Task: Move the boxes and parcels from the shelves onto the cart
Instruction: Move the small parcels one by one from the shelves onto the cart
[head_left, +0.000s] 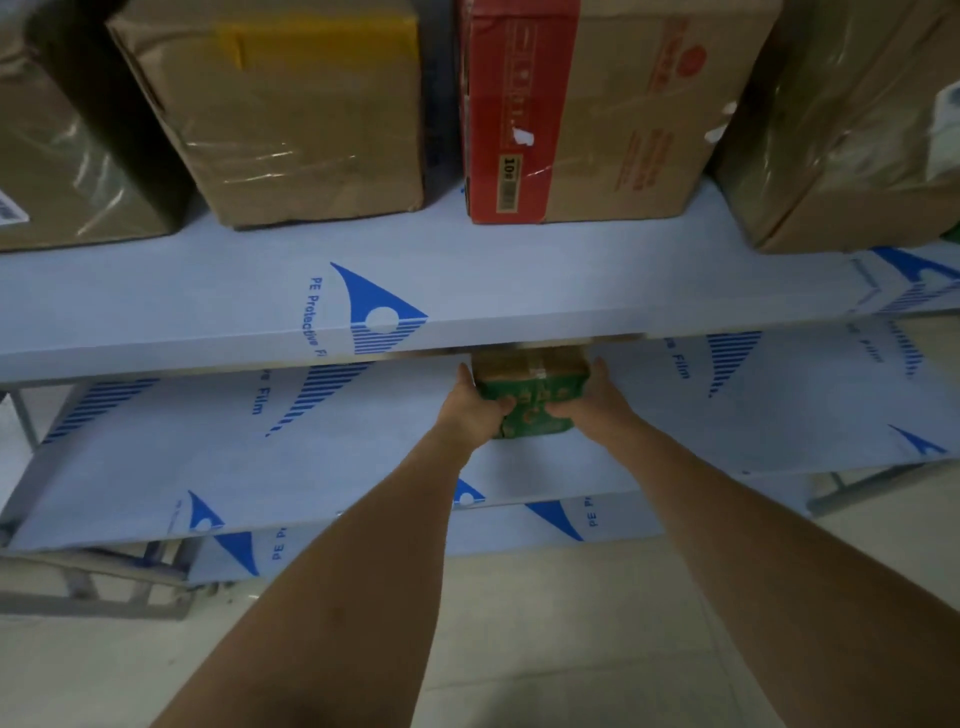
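A small box (532, 387) with a green printed front and a taped brown top sits on the lower shelf (260, 457), partly under the edge of the upper shelf (208, 312). My left hand (475, 408) grips its left side, thumb across the green front. My right hand (592, 397) grips its right side. Both arms reach forward from the bottom of the view. The box's rear part is hidden under the upper shelf.
The upper shelf carries several cardboard boxes: a taped brown one (291, 104), a red and brown one (571, 109), and wrapped ones at far left (57, 156) and far right (857, 130). Both shelves wear blue-printed protective film. Pale floor (519, 623) lies below. No cart shows.
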